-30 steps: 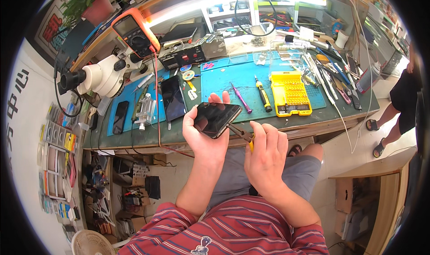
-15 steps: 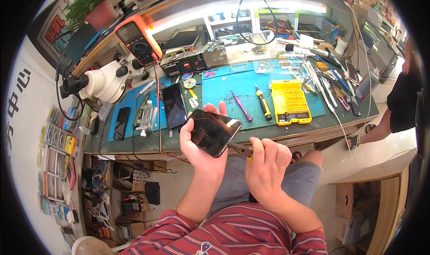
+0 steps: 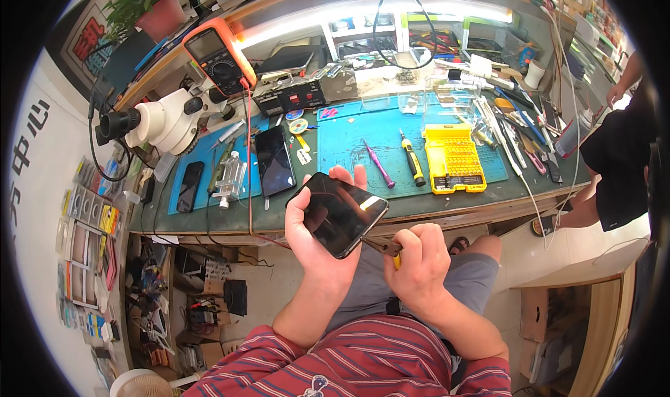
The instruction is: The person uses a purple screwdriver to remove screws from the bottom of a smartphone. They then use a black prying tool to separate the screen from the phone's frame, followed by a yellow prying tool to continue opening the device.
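A black smartphone [image 3: 340, 215] lies tilted, screen up, in my left hand [image 3: 317, 247], whose fingers wrap round its far and left edges. Closed round the yellow handles of a pair of pliers [image 3: 380, 244] is my right hand [image 3: 419, 264]. The metal jaws of the pliers meet the phone's lower right edge; what they grip there is too small to tell. Beyond the phone, on the blue mat [image 3: 342, 146], lie a purple screwdriver [image 3: 378, 164], a yellow-and-black screwdriver [image 3: 412, 158] and an open yellow bit case [image 3: 454, 158].
To the left are a white microscope [image 3: 164, 123], an orange multimeter [image 3: 220, 56], a clear clamp fixture [image 3: 232, 177] and two more phones, one a dark phone [image 3: 275, 160]. Several hand tools [image 3: 516, 132] crowd the right side. Another person [image 3: 621, 160] stands at the far right.
Both hands, with the phone and the pliers, have shifted slightly right and nearer to me. The pliers still touch the phone's edge. The person at the right has moved a little.
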Demonstrator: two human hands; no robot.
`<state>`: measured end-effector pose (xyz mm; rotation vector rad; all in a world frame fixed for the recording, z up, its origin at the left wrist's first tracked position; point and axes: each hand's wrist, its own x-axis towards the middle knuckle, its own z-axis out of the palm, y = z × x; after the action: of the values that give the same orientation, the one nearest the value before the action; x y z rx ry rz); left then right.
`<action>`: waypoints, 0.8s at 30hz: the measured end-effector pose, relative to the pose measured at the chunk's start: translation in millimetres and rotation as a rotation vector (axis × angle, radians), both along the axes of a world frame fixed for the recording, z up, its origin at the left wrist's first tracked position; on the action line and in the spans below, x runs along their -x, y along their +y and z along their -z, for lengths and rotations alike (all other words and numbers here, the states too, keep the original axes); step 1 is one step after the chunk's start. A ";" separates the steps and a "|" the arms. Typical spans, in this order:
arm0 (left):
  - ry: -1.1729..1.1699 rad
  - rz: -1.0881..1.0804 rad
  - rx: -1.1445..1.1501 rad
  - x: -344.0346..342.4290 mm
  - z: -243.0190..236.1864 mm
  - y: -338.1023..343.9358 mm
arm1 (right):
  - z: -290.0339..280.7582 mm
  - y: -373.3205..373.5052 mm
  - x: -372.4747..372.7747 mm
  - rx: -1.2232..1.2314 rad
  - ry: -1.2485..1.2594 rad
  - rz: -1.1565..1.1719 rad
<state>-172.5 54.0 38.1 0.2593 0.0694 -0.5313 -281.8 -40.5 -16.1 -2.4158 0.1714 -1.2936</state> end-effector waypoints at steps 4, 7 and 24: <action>0.011 0.012 -0.009 1.1 -3.5 2.3 | 1.0 -4.9 -1.1 0.038 -0.033 -0.010; 0.038 0.050 -0.026 2.4 -6.7 3.3 | 1.8 -11.8 -0.4 0.091 -0.042 -0.005; -0.007 0.057 -0.106 1.1 -11.5 1.3 | -7.6 -23.9 4.5 0.119 0.022 -0.059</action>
<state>-173.6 55.4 49.6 0.3676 0.0840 -0.5847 -286.3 -64.4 -8.6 -2.5153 0.0296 -1.2850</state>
